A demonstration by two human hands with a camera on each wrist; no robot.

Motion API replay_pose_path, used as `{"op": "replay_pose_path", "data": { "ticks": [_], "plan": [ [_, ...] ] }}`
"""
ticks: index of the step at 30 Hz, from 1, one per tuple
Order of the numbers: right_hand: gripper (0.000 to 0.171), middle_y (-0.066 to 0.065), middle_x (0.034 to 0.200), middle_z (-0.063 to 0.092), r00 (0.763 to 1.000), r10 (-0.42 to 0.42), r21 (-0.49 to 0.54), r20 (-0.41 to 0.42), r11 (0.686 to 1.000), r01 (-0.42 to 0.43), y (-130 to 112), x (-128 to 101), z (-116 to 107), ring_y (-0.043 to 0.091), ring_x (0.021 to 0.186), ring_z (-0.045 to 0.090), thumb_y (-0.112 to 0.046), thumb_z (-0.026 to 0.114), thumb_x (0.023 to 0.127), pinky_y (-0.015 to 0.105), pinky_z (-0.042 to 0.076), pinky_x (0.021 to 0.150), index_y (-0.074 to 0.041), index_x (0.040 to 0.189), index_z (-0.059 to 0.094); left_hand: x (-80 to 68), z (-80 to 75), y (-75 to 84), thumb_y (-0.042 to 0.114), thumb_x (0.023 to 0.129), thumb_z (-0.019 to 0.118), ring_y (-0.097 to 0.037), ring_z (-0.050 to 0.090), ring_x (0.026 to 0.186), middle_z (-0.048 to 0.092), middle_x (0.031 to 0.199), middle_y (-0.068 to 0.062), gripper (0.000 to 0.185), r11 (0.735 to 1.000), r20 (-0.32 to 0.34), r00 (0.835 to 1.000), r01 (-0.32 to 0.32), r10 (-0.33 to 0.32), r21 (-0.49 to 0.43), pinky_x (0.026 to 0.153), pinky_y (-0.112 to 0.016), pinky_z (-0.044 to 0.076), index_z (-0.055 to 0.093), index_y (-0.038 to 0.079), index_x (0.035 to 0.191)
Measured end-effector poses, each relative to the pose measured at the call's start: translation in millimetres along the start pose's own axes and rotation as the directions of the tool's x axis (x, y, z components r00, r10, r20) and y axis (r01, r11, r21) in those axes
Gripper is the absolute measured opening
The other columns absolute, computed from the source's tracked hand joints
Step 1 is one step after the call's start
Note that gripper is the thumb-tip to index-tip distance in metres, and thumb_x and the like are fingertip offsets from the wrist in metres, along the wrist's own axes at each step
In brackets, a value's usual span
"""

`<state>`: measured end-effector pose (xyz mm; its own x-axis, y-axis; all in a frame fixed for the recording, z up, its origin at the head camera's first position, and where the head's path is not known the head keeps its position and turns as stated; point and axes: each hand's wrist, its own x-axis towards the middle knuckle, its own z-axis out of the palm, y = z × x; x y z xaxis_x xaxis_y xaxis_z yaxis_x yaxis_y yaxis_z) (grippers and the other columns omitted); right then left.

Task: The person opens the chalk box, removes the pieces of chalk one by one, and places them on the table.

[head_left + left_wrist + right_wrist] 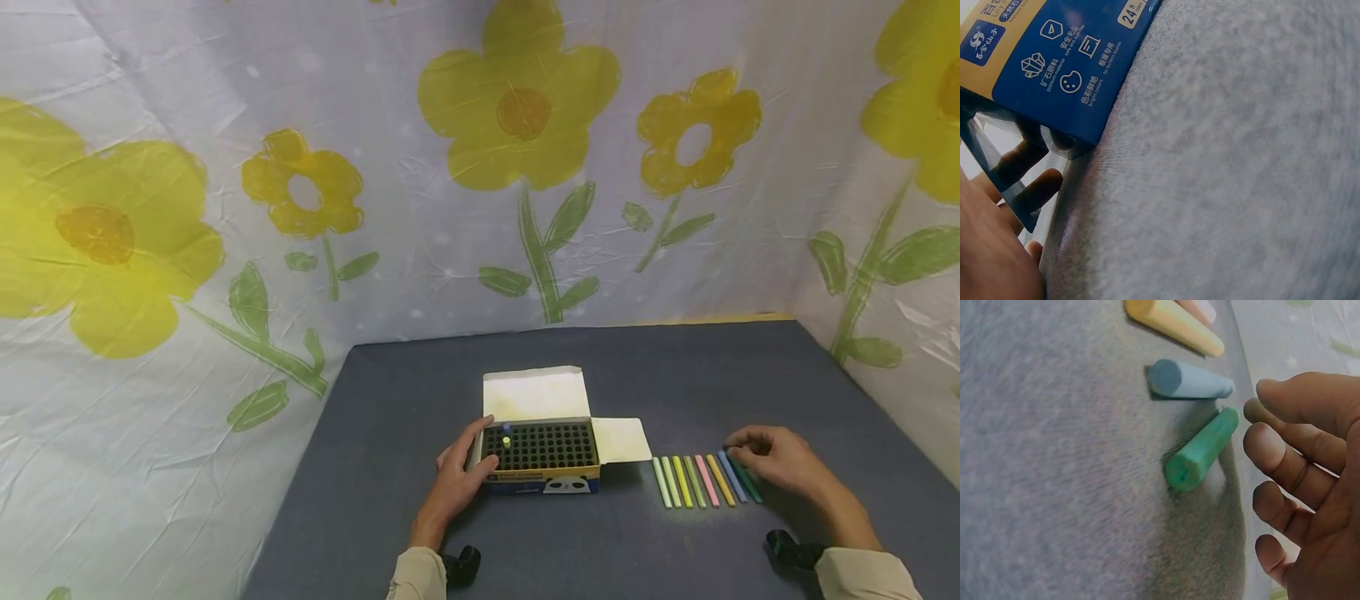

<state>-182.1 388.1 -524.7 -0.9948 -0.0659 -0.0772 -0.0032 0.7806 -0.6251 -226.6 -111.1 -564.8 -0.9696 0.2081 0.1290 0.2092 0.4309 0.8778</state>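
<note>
Fingers (1285, 447) beside green chalk (1202, 450), pointing away

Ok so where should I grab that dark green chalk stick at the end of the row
Probably pinch the green chalk across its round middle, thumb on the outer side, which is free, and fingertip from above into the gap beside the blue chalk. It lies flat on the grey table, last in the row, so the right hand hovering at its far end is best placed.

Both forearms wear light beige sleeves (417, 575) that end at the wrists, each wrist carries a small black camera (793, 552) strapped beneath it, and both hands are bare
</note>
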Motion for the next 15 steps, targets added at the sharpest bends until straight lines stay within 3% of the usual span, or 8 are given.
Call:
{"op": "replay_pose_path", "data": {
  "ticks": [7, 12, 15],
  "plan": [
    [0.031, 0.009, 0.104, 0.075, 0.998, -0.049, 0.042, -0.047, 0.998, 0.051, -11, 0, 0, 0.006, 0.079, 0.065, -0.030, 0.063, 0.102, 0.031, 0.051, 0.066, -0.005, 0.118, 0.072, -0.4, 1.0, -0.5, 0.034, 0.095, 0.064, -0.045, 0.022, 0.146, 0.044, 0.159, -0.002, 0.058, 1.000, -0.003, 1.000, 0.002, -0.002, -0.022, 0.103, -0.073, 0.027, 0.046, 0.047, 0.149],
    [0.039, 0.016, 0.115, 0.072, 0.993, -0.069, 0.160, -0.100, 0.984, 0.084, -26, 3, 1, 0.010, 0.086, 0.066, -0.034, 0.060, 0.103, 0.031, 0.052, 0.069, -0.006, 0.129, 0.067, -0.7, 0.6, 0.6, 0.034, 0.095, 0.064, -0.043, 0.024, 0.145, 0.045, 0.158, -0.001, 0.058, 1.000, -0.004, 1.000, -0.010, 0.010, -0.015, 0.105, -0.072, 0.024, 0.046, 0.047, 0.149],
    [0.042, 0.014, 0.120, 0.070, 0.989, -0.082, 0.229, -0.123, 0.967, 0.109, -38, 5, 3, 0.011, 0.091, 0.066, -0.035, 0.060, 0.103, 0.032, 0.053, 0.072, -0.005, 0.133, 0.064, -0.6, 0.4, 1.3, 0.034, 0.094, 0.064, -0.042, 0.025, 0.145, 0.046, 0.158, 0.000, 0.058, 1.000, -0.006, 1.000, -0.010, 0.010, -0.008, 0.105, -0.071, 0.025, 0.046, 0.048, 0.148]
  ]
}}
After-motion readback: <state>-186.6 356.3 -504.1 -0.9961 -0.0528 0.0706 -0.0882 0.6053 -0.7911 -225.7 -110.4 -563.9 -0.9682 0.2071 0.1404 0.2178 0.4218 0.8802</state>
